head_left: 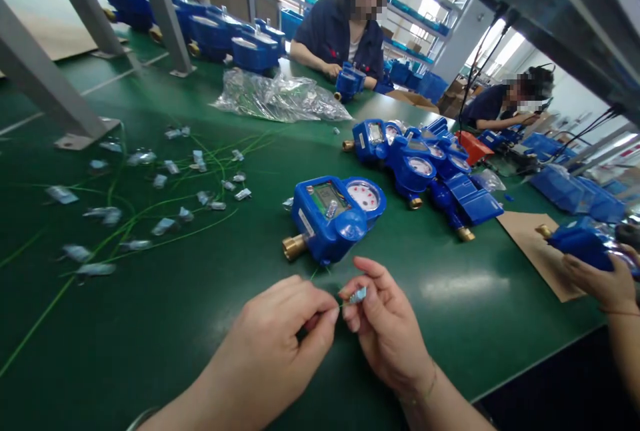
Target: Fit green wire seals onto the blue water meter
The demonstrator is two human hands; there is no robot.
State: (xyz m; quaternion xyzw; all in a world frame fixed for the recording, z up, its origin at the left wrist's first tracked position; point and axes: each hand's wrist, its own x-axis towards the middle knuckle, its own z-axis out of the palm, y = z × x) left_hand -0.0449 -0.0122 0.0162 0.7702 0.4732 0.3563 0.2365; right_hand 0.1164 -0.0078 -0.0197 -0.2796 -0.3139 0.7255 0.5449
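On the green table (165, 324), right before us, stands one blue meter (327, 227) set apart from the rest, its brass end (294, 247) pointing left. Just below its near edge, our left hand (290, 331) pinches a green thread (341, 306) between thumb and fingertip, a narrow grip. Our right hand (387, 317) holds a small pale-blue tag (358, 295) between thumb and fingers, the other fingers loosely curled.

Thin green strands show at the meter's underside, so we judge that the thread has been passed through there; the hole itself is hidden, and we cannot tell whether the strands join the tag. The tag sits apart from the meter, in our fingers, so the fastening looks partly done, with the drawing-up left to do.

To the left, many loose tags (165, 225) with green threads lie unused. To the right, a cluster of blue meters (417, 167) rests together; we cannot make out tags on them. Beyond our right arm, a co-worker's hand (605, 281) holds another meter (580, 244).
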